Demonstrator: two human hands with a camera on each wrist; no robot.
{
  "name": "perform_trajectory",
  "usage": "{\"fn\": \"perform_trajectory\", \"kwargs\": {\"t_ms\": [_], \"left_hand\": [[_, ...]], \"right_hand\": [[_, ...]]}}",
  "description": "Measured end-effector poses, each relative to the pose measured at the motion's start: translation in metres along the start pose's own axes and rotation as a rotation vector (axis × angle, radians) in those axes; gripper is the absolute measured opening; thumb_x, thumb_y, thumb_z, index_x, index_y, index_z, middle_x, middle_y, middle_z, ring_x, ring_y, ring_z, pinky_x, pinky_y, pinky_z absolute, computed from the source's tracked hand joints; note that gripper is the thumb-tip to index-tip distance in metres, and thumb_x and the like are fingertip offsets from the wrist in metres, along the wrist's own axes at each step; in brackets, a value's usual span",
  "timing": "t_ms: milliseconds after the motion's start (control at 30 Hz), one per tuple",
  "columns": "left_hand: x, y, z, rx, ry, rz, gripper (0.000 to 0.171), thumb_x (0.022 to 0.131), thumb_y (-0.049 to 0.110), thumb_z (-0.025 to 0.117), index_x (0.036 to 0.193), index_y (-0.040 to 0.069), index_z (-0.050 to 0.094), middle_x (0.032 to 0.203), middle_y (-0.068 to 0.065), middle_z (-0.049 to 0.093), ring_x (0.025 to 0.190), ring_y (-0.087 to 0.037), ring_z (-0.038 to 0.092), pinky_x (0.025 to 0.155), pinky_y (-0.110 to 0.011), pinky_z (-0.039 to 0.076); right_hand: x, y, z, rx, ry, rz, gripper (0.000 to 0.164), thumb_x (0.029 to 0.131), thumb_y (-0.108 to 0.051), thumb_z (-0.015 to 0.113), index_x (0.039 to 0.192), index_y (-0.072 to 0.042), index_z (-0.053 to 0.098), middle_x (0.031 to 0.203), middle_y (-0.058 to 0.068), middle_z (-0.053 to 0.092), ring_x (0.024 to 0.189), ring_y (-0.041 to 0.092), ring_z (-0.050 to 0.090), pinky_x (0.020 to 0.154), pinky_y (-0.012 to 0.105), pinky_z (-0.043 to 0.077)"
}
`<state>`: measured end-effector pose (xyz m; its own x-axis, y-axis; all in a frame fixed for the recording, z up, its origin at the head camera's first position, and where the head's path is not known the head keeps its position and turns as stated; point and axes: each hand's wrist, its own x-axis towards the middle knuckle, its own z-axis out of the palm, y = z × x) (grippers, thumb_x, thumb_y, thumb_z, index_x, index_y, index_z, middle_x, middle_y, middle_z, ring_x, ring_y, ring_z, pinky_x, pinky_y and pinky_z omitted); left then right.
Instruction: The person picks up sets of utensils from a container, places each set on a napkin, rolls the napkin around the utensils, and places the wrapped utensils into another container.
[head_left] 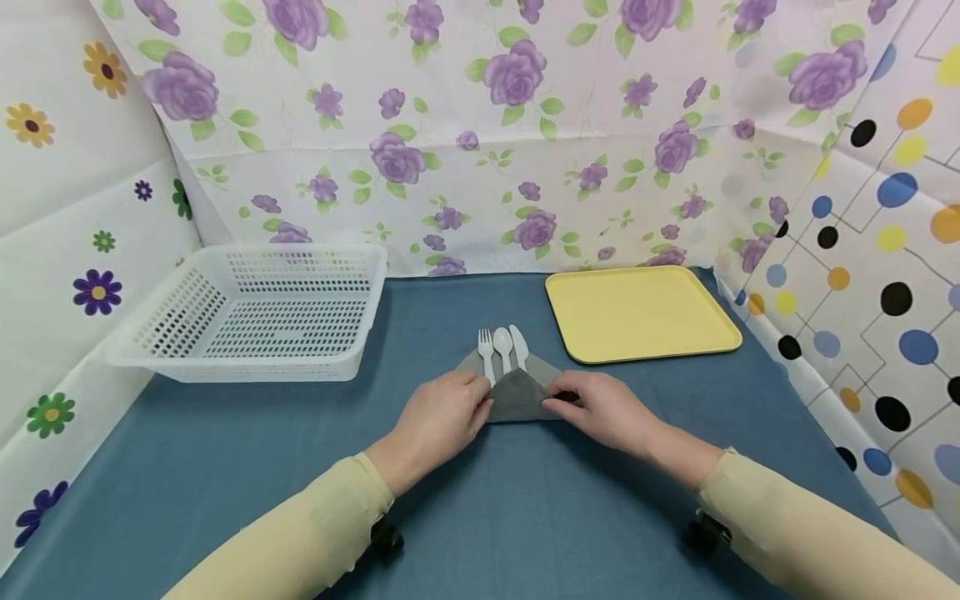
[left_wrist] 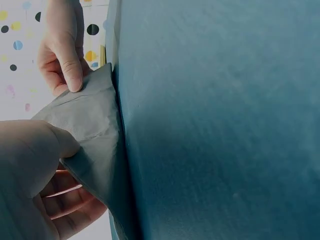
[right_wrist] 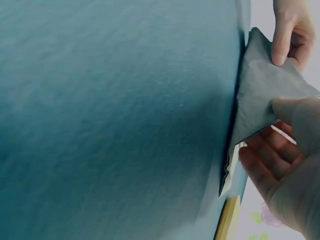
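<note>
A grey napkin (head_left: 519, 402) lies on the blue cloth, its near corner folded up over the lower ends of a white fork (head_left: 486, 343), spoon (head_left: 503, 342) and knife (head_left: 518, 343) lying side by side. My left hand (head_left: 446, 407) pinches the left edge of the folded flap, thumb on top in the left wrist view. At the flap's right edge, my right hand (head_left: 600, 407) pinches the grey cloth between thumb and fingers. The lower parts of the cutlery are hidden beneath the fold.
A white perforated plastic basket (head_left: 351, 367) stands at the back left. Toward the back right lies a yellow tray (head_left: 637, 312). Flower-printed cloth (head_left: 465, 200) hangs behind the table, with patterned sheets on both sides.
</note>
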<state>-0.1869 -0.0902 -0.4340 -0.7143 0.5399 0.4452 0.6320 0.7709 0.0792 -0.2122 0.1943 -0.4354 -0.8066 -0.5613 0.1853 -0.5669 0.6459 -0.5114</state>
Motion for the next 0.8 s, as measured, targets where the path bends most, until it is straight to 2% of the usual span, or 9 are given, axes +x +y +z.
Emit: {"fn": "perform_trajectory", "kwargs": {"t_ms": [300,567,800], "left_hand": [[0.009,-0.008,0.007,-0.031,-0.072,-0.101,0.023,0.106,0.019,0.078,0.086,0.016,0.068,0.086,0.000,0.064,0.073,-0.020,0.062,0.062,-0.037,0.057],[0.014,-0.014,0.014,-0.049,-0.097,-0.146,0.024,0.107,0.019,0.077,0.084,0.015,0.069,0.087,-0.002,0.062,0.074,-0.020,0.060,0.064,-0.038,0.056],[0.018,-0.017,0.019,-0.035,-0.098,-0.176,0.026,0.107,0.020,0.077,0.083,0.014,0.071,0.089,-0.005,0.065,0.077,-0.023,0.064,0.068,-0.040,0.059]], "right_hand": [[0.011,-0.002,0.000,-0.012,-0.013,0.158,0.017,0.108,-0.030,0.076,0.092,-0.023,0.075,0.077,-0.008,0.061,0.067,0.011,0.054,0.065,0.035,0.046],[0.017,0.001,0.003,-0.041,-0.013,0.202,0.014,0.109,-0.025,0.074,0.096,-0.020,0.077,0.076,-0.007,0.061,0.065,0.012,0.053,0.064,0.035,0.045],[0.021,0.006,0.007,-0.065,0.002,0.221,0.014,0.108,-0.026,0.075,0.096,-0.019,0.078,0.075,-0.008,0.062,0.065,0.012,0.054,0.064,0.035,0.046]]}}
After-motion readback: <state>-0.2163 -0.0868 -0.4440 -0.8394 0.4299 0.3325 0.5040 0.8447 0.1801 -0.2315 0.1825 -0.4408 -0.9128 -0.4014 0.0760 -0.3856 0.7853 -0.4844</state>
